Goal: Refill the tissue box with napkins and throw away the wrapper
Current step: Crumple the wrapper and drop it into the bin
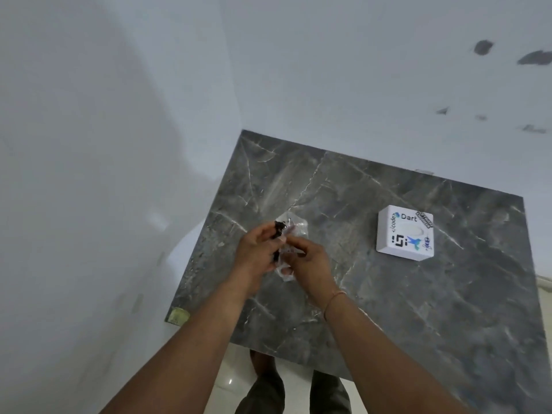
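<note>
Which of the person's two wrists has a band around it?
The right hand's wrist: a thin pinkish band circles it. The left hand's wrist is bare. Both hands hold the crumpled clear wrapper above the marble table.

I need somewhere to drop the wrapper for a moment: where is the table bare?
The table is bare between the hands and the tissue box, and along its near right side. The crowded spot is where the left hand and right hand hold the wrapper.

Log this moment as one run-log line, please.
stage: crumpling wrapper | left hand: on clear plastic wrapper | right hand: on wrapper | tissue box: closed, apart on marble table
</note>
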